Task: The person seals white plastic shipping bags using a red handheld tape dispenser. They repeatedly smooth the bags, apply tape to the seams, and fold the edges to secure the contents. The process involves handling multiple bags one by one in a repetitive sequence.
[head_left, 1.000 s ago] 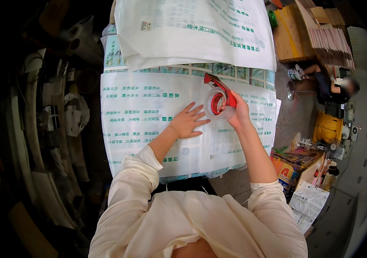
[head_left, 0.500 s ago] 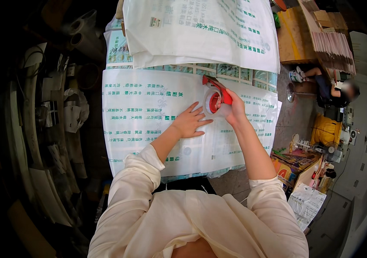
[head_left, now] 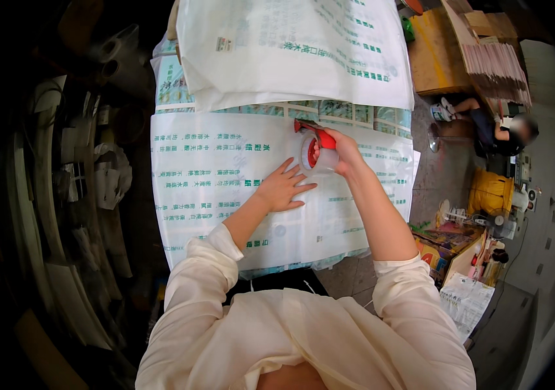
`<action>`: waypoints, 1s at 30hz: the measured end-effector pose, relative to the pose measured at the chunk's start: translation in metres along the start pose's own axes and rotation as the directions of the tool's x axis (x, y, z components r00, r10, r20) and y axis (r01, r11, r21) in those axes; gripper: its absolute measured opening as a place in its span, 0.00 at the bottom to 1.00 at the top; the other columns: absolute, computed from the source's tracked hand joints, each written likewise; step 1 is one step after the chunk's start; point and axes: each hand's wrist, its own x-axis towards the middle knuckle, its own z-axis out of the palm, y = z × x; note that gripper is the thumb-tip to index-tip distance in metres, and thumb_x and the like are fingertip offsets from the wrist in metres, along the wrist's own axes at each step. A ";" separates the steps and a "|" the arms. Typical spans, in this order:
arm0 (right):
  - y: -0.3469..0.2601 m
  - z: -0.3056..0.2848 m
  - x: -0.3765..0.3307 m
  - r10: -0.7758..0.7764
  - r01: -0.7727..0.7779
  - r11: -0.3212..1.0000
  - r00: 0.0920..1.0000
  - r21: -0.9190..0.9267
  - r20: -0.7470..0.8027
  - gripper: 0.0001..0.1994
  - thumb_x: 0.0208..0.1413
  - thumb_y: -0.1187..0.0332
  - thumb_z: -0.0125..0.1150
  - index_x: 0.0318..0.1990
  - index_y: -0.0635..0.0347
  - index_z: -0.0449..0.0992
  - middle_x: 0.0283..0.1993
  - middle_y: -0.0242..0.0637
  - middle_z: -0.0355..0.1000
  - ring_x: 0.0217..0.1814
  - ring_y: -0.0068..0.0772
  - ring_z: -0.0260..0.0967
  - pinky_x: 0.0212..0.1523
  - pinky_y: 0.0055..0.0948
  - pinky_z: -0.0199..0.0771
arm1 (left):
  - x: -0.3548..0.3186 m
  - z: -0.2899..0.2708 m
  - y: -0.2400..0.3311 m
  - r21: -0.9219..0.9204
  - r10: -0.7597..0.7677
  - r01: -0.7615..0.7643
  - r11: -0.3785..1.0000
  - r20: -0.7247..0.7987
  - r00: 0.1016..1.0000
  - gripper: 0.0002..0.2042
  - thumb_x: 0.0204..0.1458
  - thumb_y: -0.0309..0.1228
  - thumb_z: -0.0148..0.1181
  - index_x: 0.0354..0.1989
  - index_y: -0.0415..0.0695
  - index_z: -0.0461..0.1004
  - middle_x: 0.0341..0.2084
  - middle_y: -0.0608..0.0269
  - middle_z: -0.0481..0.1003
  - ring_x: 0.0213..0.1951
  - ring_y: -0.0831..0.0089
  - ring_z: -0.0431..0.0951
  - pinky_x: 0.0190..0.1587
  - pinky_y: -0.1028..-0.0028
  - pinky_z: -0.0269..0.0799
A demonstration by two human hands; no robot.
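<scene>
Before you: 1 flat white sack (head_left: pixel 225 188), green-printed, under your hands. Above it, 1 folded white sack (head_left: pixel 290 52) bearing a small white label (head_left: pixel 224 44). Far right: tan cartons (head_left: pixel 440 58), colourful boxes (head_left: pixel 443 244).

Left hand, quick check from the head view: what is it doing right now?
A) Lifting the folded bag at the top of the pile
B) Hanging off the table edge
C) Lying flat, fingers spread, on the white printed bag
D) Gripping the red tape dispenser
C: the left hand lies palm down with fingers spread on the white printed bag, while the right hand holds the red tape dispenser just beside it.
</scene>
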 end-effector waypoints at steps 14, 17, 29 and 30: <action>0.026 -0.010 -0.002 -0.056 0.054 0.998 0.997 -0.041 -0.054 0.14 0.62 0.61 0.50 0.40 0.66 0.72 0.29 0.44 0.74 0.23 0.37 0.71 0.26 0.35 0.74 | 0.070 -0.043 -0.095 -0.700 -0.788 0.435 0.566 -0.305 0.534 0.08 0.55 0.30 0.59 0.39 0.39 0.77 0.36 0.56 0.79 0.41 0.64 0.78 0.45 0.72 0.72; 0.052 -0.011 -0.006 -0.144 0.144 0.990 0.989 0.003 -0.021 0.16 0.62 0.58 0.52 0.36 0.65 0.73 0.26 0.42 0.73 0.21 0.36 0.71 0.25 0.34 0.73 | 0.086 -0.036 -0.141 -0.718 -0.730 0.445 0.535 -0.127 0.672 0.09 0.56 0.31 0.58 0.41 0.40 0.77 0.37 0.58 0.80 0.40 0.69 0.79 0.44 0.74 0.72; 0.097 -0.033 -0.022 -0.334 0.317 0.927 0.941 0.200 0.053 0.16 0.63 0.58 0.54 0.38 0.66 0.71 0.27 0.39 0.73 0.24 0.31 0.73 0.27 0.30 0.74 | 0.142 -0.056 -0.156 -0.504 -0.462 0.813 0.293 0.670 0.582 0.12 0.51 0.38 0.65 0.39 0.43 0.80 0.35 0.66 0.78 0.37 0.79 0.74 0.41 0.80 0.70; 0.099 -0.032 -0.023 -0.342 0.325 0.924 0.938 0.203 0.054 0.16 0.63 0.58 0.55 0.38 0.66 0.71 0.28 0.38 0.73 0.24 0.31 0.73 0.27 0.30 0.74 | 0.141 -0.054 -0.162 -0.514 -0.449 0.841 0.169 0.719 0.530 0.13 0.50 0.38 0.67 0.39 0.44 0.80 0.36 0.66 0.78 0.37 0.80 0.74 0.41 0.81 0.70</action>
